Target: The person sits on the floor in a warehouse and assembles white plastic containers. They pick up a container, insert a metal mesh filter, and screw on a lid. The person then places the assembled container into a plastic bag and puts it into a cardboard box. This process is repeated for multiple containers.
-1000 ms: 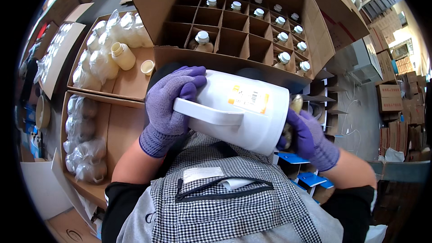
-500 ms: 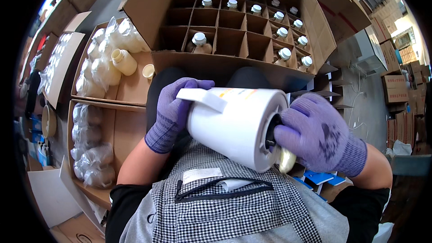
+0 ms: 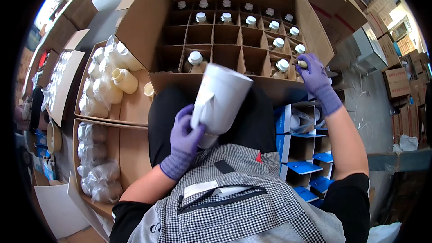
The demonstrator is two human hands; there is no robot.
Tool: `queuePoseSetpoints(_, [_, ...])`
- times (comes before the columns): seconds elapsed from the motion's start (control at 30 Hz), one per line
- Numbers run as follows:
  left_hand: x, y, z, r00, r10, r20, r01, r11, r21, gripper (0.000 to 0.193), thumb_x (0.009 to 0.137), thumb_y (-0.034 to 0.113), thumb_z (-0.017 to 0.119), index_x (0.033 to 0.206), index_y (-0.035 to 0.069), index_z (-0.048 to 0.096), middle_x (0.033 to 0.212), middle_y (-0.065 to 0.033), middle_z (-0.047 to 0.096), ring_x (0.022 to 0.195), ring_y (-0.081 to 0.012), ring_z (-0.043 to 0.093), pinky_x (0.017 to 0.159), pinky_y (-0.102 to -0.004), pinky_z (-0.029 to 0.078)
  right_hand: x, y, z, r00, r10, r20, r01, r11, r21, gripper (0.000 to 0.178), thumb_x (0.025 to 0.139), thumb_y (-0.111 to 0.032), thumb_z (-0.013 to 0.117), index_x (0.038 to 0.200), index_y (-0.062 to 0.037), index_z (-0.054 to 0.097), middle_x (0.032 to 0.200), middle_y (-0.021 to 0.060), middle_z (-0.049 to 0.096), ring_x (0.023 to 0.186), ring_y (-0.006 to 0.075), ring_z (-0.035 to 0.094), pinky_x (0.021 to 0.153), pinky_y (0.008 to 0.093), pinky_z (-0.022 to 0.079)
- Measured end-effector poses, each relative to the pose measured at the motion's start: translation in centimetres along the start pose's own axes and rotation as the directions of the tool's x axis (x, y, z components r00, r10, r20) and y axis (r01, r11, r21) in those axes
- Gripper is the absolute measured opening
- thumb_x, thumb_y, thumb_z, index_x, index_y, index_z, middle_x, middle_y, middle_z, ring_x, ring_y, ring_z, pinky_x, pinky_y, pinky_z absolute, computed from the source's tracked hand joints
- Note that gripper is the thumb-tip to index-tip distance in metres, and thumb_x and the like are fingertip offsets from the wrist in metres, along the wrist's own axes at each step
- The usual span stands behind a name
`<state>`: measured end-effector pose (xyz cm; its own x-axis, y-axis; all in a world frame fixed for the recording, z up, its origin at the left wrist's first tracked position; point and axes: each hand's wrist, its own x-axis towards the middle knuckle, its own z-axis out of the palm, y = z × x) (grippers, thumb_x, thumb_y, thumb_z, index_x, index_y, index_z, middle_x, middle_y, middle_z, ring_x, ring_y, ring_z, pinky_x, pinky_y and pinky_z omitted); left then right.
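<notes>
My left hand [image 3: 186, 137], in a purple knit glove, grips a white plastic jug [image 3: 223, 96] by the handle side, above my lap. The jug leans, its wide end up and to the right; its narrower end is low, by my apron. My right hand [image 3: 315, 75], also gloved, is at the front right corner of a large divided carton [image 3: 180, 81]. Its fingers pinch a small olive-yellow piece [image 3: 302, 64] whose kind I cannot make out. Beside it, a white-capped bottle [image 3: 282, 66] stands in its cell. Another capped bottle [image 3: 195, 58] stands front left among bare cells.
Several capped bottles fill the carton's back and right cells. On the left, a tray [image 3: 139, 101] holds cream bottles in plastic film and one uncapped cream bottle [image 3: 125, 81]. Below it lies a carton [image 3: 132, 153] with wrapped containers. Blue-and-white boxes [image 3: 305, 166] stand open at right.
My right hand has left the jug's end and reached forward to the carton's right corner. The jug has turned, its wide end now pointing up and away.
</notes>
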<state>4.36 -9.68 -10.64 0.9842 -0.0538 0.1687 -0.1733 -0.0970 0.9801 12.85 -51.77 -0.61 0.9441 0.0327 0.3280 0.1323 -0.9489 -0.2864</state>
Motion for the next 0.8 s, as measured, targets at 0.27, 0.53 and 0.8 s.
queuePoseSetpoints(0.27, [-1.1, 5.0, -3.0, 0.897, -0.214, 0.387, -0.022, 0.853, 0.521, 0.029, 0.079, 0.027, 0.081, 0.094, 0.004, 0.074, 0.13, -0.0281, 0.049, 0.112, -0.04, 0.06, 0.101, -0.0443, 0.05, 8.5, 16.2, 11.3, 0.98, -0.066, 0.189, 0.117, 0.955, -0.271, 0.034, 0.086, -0.02, 0.066, 0.119, -0.0146, 0.069, 0.136, 0.0188, 0.06, 0.127, 0.0391, 0.054, 0.107, 0.049, 0.044])
queuePoseSetpoints(0.53, [-1.3, -4.9, -23.6, 0.903, -0.307, -0.3, 0.369, 0.912, 0.179, 0.024, 0.096, 0.017, 0.067, 0.115, 0.002, 0.073, 0.099, -0.0056, 0.075, 0.092, -0.0163, 0.07, 0.087, -0.031, 0.056, 11.5, -2.0, 7.5, 0.914, -0.258, 0.314, 0.076, 0.867, 0.492, 0.077, 0.08, -0.02, 0.065, 0.152, -0.0022, 0.043, 0.154, 0.0154, 0.047, 0.147, 0.0298, 0.038, 0.124, 0.0413, 0.023])
queuePoseSetpoints(0.8, [-19.9, -18.5, -56.4, 0.17, -0.051, -0.984, 0.98, 0.115, 0.163, 0.042, 0.084, 0.038, 0.07, 0.108, 0.004, 0.074, 0.102, -0.0263, 0.072, 0.102, -0.0399, 0.069, 0.093, -0.0472, 0.054, 6.8, -29.1, 5.9, 0.447, -0.532, 0.719, 0.181, 0.841, 0.51, 0.083, 0.061, -0.045, 0.073, 0.133, -0.0035, 0.062, 0.144, 0.0219, 0.052, 0.14, 0.0432, 0.042, 0.119, 0.0515, 0.031])
